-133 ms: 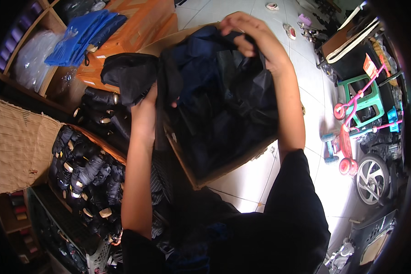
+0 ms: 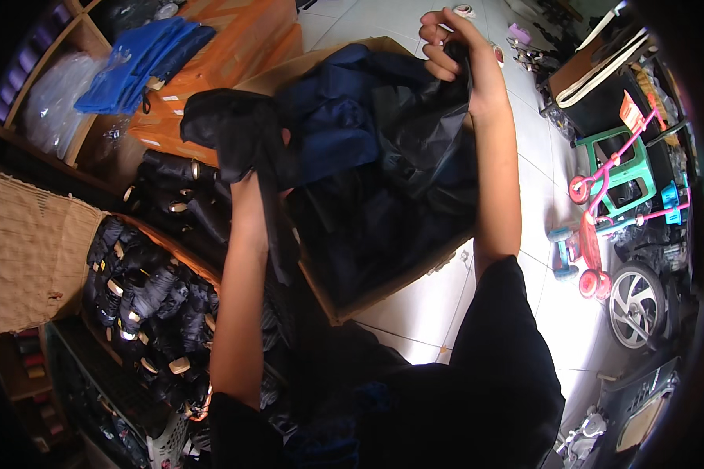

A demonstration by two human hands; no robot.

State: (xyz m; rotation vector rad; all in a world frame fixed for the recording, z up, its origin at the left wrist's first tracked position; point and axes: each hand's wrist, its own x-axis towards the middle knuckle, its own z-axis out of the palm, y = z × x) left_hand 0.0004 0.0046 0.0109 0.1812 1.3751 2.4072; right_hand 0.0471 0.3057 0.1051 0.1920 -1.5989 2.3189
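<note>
An opened cardboard box (image 2: 289, 73) in front of me holds dark blue cloth (image 2: 336, 133) and thin black cloth (image 2: 426, 129). My left hand (image 2: 248, 191) is at the box's left side, closed on a bunched black cloth (image 2: 231, 117) that drapes over it and hides most of its fingers. A long end hangs down past my wrist. Above the box's far right corner, my right hand (image 2: 455, 51) is raised with curled fingers around the upper edge of the black cloth, which stretches down into the box.
At the left, a carton (image 2: 39, 250) holds several rolled black bundles (image 2: 145, 293). Orange-taped boxes (image 2: 235, 55) with blue bags (image 2: 133, 62) on them stand behind. A pink scooter (image 2: 590, 234), a green stool (image 2: 641, 172) and a wheel (image 2: 637, 305) are at the right.
My right hand has moved right and slightly up, its fingers now curled on the black cloth. The cloth at my left hand has shifted right and hangs over the wrist.
</note>
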